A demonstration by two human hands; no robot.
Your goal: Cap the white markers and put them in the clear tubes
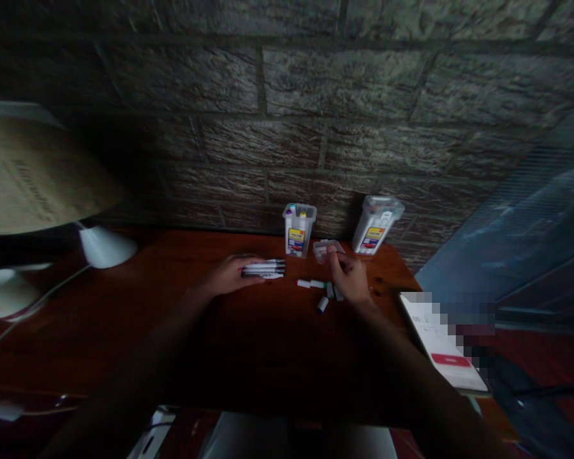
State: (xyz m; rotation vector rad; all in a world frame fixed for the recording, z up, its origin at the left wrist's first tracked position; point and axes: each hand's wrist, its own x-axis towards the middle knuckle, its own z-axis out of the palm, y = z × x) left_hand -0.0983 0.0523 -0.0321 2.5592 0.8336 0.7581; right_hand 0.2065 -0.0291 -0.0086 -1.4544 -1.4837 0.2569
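My left hand [227, 275] clasps a bundle of markers [264, 268] on the table [249, 338]; my right hand [350, 278] pinches a clear lid [328, 247]. Yellow-red labels on the open tub [299, 231] and second tub [377, 225] are too small to read. Bare wood lies open toward me.

The person's left hand [229, 275] and right hand [351, 278] are bare, with the fingers uncovered to the tips. Each joins a bare forearm. The long left forearm [153, 344] and the long right forearm [402, 357] are uncovered along their whole visible length, from the wrist down to the lower edge of the view, where they look broader and sink into shadow. In this dim light the knuckles, nails and wrists are too dark to make out in detail.
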